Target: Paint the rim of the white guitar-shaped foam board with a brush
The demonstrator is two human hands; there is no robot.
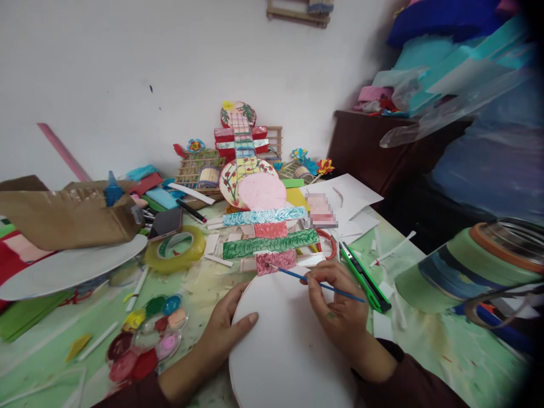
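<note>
The right hand [335,309] had its grip pinched shut on a thin blue paintbrush [317,283], thumb and fingers closed around the front part of the handle, with the long tail running out to the right. The brush tip touched the lower pink block [276,262] of a painted craft piece that lay flat on the bench [425,334], just beyond the far rim of a white disc [289,351]. Above that block lay a green painted strip [270,243], then a second pink block and a blue-and-white strip [263,216].

The left hand [225,331] rested on the disc's left rim, thumb laid across the top face. Its grip was loose and closed on nothing.

The brush looked very light and slender, likely to roll or flick if held slackly. A hold close to the bristles suited it. The craft piece looked like thin card or foam, light, easily bent and probably wet where painted, so best taken by its dry outer edges. The disc looked stiff and flat, best steadied at the rim.

A paint palette [147,340] sat left of the left hand, a yellow tape roll [175,248] beyond it, and a green utility knife [365,280] just right of the right hand.
</note>
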